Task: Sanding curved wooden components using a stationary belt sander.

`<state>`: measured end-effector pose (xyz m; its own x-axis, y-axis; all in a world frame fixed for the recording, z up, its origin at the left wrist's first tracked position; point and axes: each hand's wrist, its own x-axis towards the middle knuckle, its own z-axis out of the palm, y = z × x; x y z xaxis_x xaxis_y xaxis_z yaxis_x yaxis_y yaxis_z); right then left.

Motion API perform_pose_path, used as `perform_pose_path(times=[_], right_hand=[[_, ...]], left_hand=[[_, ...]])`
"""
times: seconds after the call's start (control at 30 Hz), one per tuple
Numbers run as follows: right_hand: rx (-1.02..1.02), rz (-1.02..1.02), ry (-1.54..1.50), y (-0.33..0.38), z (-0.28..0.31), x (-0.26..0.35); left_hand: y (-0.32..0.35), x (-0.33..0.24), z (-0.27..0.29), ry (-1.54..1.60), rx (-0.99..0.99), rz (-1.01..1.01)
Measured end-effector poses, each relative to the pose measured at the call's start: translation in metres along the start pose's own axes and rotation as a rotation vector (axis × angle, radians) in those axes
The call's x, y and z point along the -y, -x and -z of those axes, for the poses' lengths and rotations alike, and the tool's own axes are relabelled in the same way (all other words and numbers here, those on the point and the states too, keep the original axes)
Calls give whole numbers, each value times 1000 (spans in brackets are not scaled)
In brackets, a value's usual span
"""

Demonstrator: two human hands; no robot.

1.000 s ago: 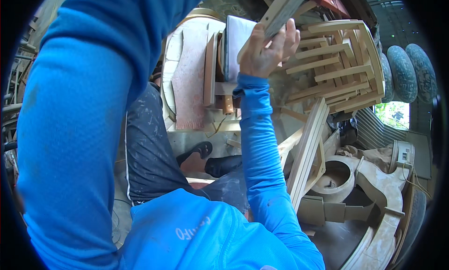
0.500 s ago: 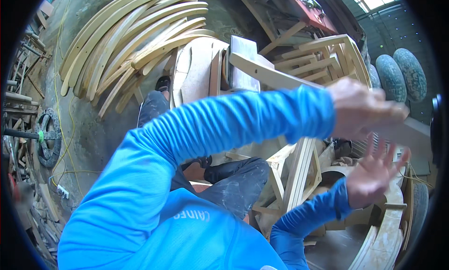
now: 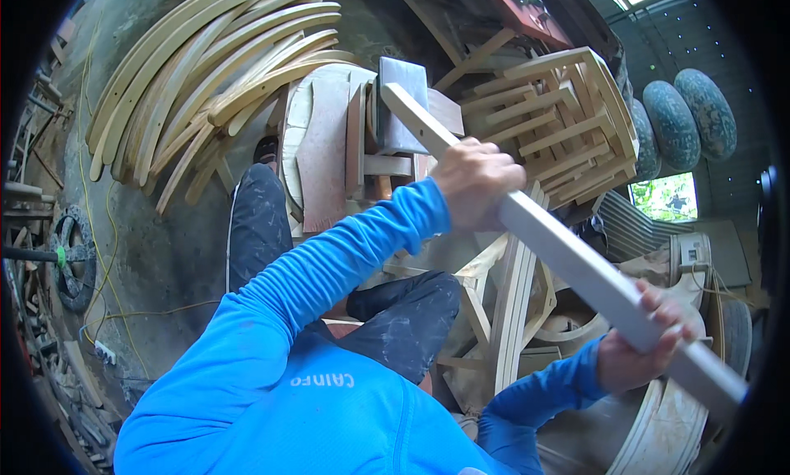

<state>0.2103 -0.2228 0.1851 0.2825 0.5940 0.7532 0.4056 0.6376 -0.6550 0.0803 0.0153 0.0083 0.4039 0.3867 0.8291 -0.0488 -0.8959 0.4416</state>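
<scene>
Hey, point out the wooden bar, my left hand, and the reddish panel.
Wooden bar [image 3: 569,257], head view: bare stretch near mid-length.
Left hand [image 3: 479,177], head view: back of the hand.
Reddish panel [image 3: 322,166], head view: middle of its flat face.

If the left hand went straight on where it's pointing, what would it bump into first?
Probably the pile of pale wooden pieces, up and right of the left hand in the picture, though depth is unclear.
</scene>
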Motion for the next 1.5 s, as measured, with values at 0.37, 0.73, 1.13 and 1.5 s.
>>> perform_pose_path(times=[0.37, 0.73, 1.13, 1.5], right_hand=[[-229, 46, 214, 37, -33, -70], [545, 13, 524, -308, -38, -77], [766, -203, 418, -403, -68, -191], [788, 344, 1062, -404, -127, -213]], left_hand=[[13, 142, 21, -275, 159, -9], [-56, 36, 17, 62, -129, 612], [-83, 37, 25, 251, -142, 782], [-87, 111, 30, 17, -373, 620]])
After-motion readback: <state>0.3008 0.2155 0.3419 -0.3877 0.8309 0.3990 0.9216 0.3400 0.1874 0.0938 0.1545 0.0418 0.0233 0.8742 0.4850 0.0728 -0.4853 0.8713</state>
